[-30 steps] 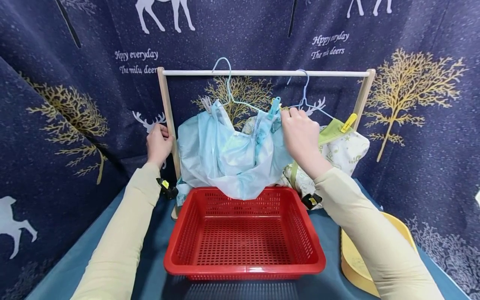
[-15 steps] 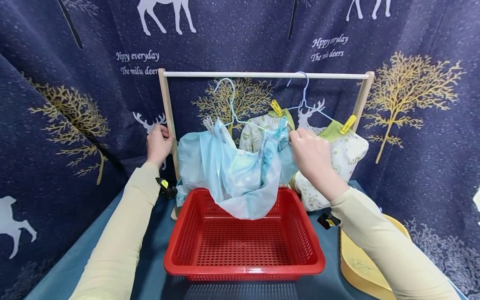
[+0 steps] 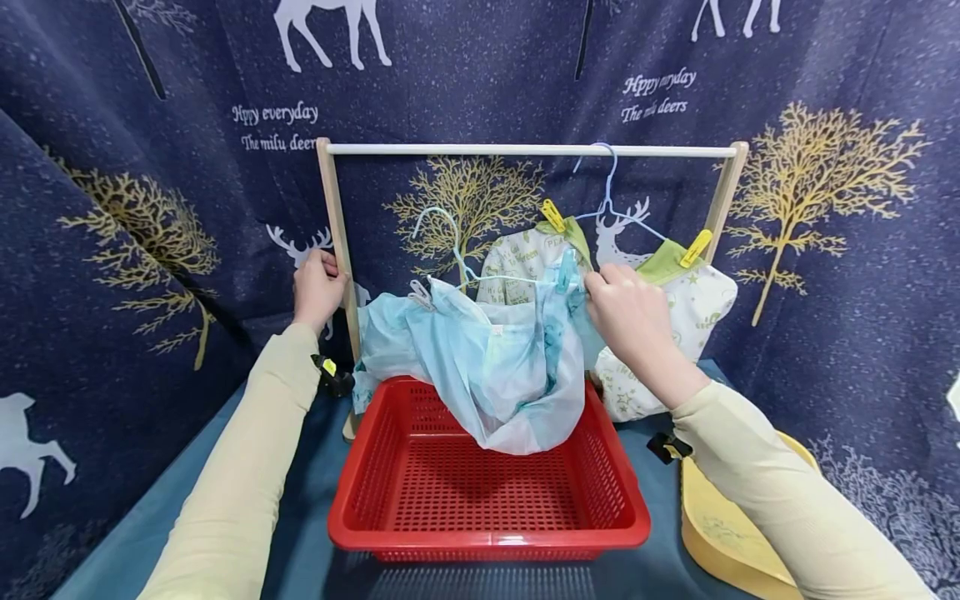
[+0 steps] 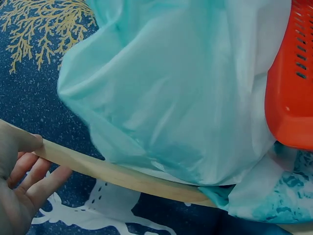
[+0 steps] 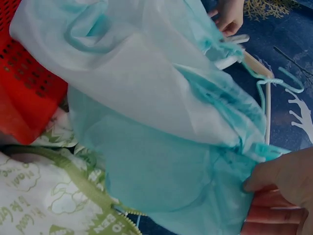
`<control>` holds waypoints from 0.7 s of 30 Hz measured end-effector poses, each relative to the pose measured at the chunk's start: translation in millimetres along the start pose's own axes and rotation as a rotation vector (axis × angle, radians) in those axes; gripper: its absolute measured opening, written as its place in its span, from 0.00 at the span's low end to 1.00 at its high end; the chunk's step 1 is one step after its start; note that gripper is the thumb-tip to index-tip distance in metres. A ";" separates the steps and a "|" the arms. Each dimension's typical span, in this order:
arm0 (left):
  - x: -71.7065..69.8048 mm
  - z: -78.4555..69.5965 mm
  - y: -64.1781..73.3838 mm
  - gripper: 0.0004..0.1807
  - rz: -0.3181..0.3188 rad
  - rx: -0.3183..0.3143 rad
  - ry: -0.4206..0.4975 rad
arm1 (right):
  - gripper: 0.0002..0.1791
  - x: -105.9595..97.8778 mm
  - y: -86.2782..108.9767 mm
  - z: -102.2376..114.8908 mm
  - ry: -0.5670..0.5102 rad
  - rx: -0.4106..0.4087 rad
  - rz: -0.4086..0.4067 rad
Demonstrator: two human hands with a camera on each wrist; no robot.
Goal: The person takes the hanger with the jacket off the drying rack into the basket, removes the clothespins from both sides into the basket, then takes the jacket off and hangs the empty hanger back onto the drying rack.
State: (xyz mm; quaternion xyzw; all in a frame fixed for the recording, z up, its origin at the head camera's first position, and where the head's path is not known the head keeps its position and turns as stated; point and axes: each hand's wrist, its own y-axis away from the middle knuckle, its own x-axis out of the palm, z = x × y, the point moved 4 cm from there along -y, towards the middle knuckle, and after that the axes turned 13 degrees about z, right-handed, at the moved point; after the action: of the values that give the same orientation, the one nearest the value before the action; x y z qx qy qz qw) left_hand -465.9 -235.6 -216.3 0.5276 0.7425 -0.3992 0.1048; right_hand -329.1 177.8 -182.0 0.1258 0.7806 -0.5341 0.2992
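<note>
My left hand (image 3: 318, 287) pinches the wooden post (image 4: 122, 176) of a small clothes rack, thumb on one side and fingers on the other. With my right hand (image 3: 628, 312) I pinch the right shoulder of a light blue sheer garment (image 3: 487, 375). Inside its neckline sits a pale blue hanger (image 3: 452, 225), whose hook is free in the air below the white rail (image 3: 480, 150). A blue clothespin (image 3: 567, 271) clips the garment beside my right fingers, and a grey clothespin (image 3: 420, 293) is at its left shoulder. The garment's lower part hangs over a red basket (image 3: 487, 540).
On the rail at the right, a blue-violet hanger (image 3: 610, 179) carries a white and green printed garment (image 3: 708, 292) with yellow clothespins (image 3: 697, 248). A yellow tray (image 3: 720, 533) lies at the right, partly behind my sleeve. A dark patterned cloth backs the rack.
My right hand has moved down and right, drawing the blue garment and its hanger lower. The hook has dropped from rail height to well below the rail. My left hand stays on the post.
</note>
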 end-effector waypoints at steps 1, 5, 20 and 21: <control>0.0 -0.1 0.0 0.14 -0.002 0.000 -0.003 | 0.05 -0.4 1.1 -0.7 0.003 -0.011 0.001; 0.2 -0.3 -0.8 0.13 -0.001 0.003 -0.011 | 0.04 -2.9 7.0 -5.6 -0.004 -0.043 -0.001; -1.0 -2.3 -0.4 0.13 0.021 0.019 -0.006 | 0.07 -19.7 30.2 -33.9 -0.053 -0.055 -0.018; -1.4 -2.9 0.0 0.13 0.026 0.019 -0.008 | 0.07 -20.0 30.8 -35.0 -0.053 -0.056 -0.011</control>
State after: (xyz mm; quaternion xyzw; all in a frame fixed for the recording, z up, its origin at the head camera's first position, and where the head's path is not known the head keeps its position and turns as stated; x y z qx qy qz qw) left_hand -464.5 -234.5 -213.6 0.5364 0.7313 -0.4072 0.1080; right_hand -309.0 224.3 -184.6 0.0985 0.7878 -0.5168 0.3203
